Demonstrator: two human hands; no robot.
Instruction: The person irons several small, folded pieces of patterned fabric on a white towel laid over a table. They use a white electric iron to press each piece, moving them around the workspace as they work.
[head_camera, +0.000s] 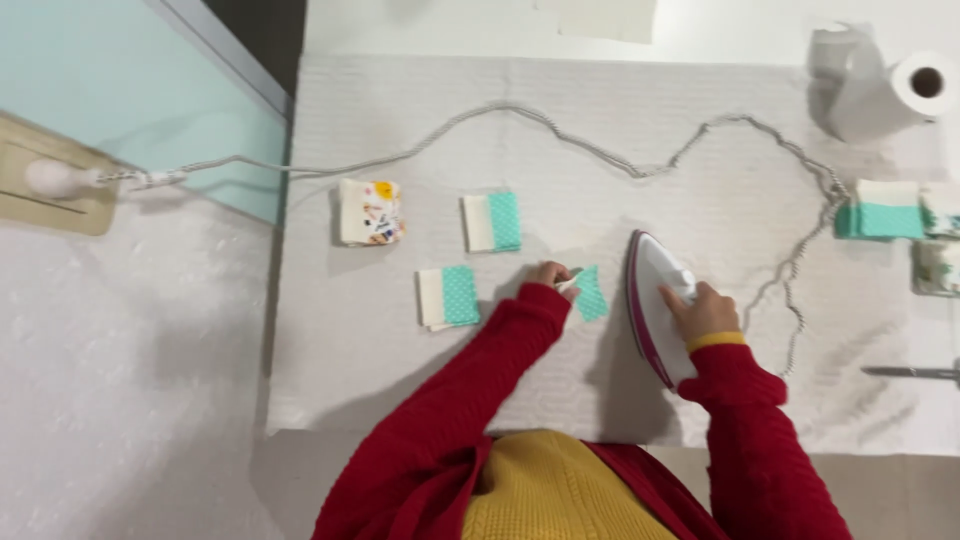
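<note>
- While the right hand (703, 312) wraps the handle of a white iron (655, 305) w/ purple trim, grip clamped on it, the iron sits tilted on its edge on the white padded surface (350, 340), right of centre.
- Left hand (553, 274): fingers pinched together on a small folded teal-and-white fabric piece (590, 293), holding its left edge down on the surface, just left of the iron; piece and iron look close but apart.
- Both arms in red sleeves; yellow cuff shows at right wrist, yellow knit top at near edge of frame.
- Left of the hands, three more folded pieces lie flat, apart from each other: teal dotted/white one (449, 297) nearest, teal/white one (492, 222) farther back, patterned white one (371, 212) w/ coloured print at far left.
- Iron's braided cord (560, 130) runs in loops across the far part of the surface, from the right side over to a plug (55, 178) at a beige wall plate, far left.
- Far right: paper-towel roll (885, 92) lying on its side; near it a stack of teal/white folded pieces (882, 210), more patterned fabric beside that at frame edge.
- Right edge, nearer: thin metal tool (915, 373), partly cut off by the frame, can't tell what kind.
</note>
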